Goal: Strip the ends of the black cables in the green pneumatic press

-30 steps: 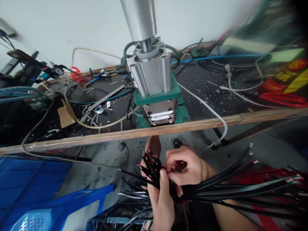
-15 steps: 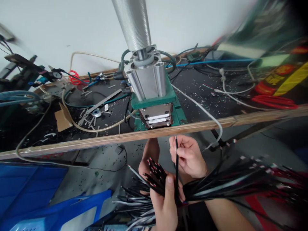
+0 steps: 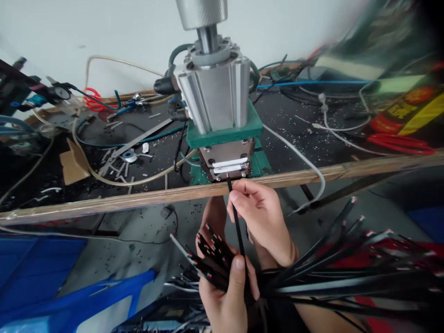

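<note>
My right hand [image 3: 260, 215] pinches one black cable [image 3: 237, 222] between thumb and fingers, a little below its tip. The cable's end, with small coloured wires showing, points up at the slot of a pneumatic press [image 3: 218, 99]; I cannot tell whether it touches the metal plates. Lower down, my left hand [image 3: 229, 286] is wrapped round a bundle of black cables [image 3: 215, 249] with red, white and green wire ends. The lower part of the single cable runs down beside my left thumb. More black cables [image 3: 322, 273] fan out to the right across my lap.
The workbench's wooden edge [image 3: 156, 196] runs across in front of my hands. Grey strips, a cardboard piece [image 3: 73, 164], hoses and wire scraps lie left of the press. A yellow and red can [image 3: 407, 108] stands right. Blue plastic [image 3: 114, 296] lies lower left.
My right hand has moved up and slightly left, bringing the cable tip up to the press slot. My left hand and its bundle have shifted slightly left. The view has moved closer to the press.
</note>
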`<state>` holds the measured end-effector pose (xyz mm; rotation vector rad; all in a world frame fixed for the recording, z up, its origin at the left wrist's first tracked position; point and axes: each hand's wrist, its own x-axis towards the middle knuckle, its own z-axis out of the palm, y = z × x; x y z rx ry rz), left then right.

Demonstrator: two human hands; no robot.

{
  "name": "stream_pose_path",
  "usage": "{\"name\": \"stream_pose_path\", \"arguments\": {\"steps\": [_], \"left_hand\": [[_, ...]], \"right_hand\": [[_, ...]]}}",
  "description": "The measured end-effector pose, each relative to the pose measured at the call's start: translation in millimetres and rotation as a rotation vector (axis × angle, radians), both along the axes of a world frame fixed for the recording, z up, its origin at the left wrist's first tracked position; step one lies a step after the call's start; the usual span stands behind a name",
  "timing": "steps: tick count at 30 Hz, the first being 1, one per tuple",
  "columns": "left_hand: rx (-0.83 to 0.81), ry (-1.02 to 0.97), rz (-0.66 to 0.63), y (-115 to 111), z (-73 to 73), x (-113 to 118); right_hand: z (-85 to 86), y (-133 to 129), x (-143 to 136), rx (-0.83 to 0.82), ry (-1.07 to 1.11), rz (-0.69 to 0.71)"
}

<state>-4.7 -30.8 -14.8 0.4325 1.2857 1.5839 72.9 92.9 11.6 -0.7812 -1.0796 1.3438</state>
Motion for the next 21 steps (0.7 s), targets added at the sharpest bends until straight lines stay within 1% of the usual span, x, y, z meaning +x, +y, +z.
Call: {"name": "stream_pose_path", "arguments": {"steps": [3,5,10,15,19,21], "left_hand": [[0.038,-0.043,-0.118,5,1.6,-14],[0.035,-0.04,-0.15,9,3.8,-19],[0.001,-0.045,-0.136,16,11.1,-18],[-0.013,-0.029,-0.099,18,15.4,-16],[-0.019,-0.033,-0.114,18,19.3,-16],[-0.029,-0.035,-0.093,18,22.7,-15]], "right_hand": [[6.8,3,-7,-0.014,-0.003,-0.044],[10.3,6,-10,-0.027,-0.009,-0.044],[15.7,11,-14,-0.081,-0.01,-0.063],[18.1,13,-17,-0.159,0.026,-0.072],[21.0,14,-20,-0.23,0.062,-0.1],[21.8,14,-21,-0.241,0.058,-0.114]]}}
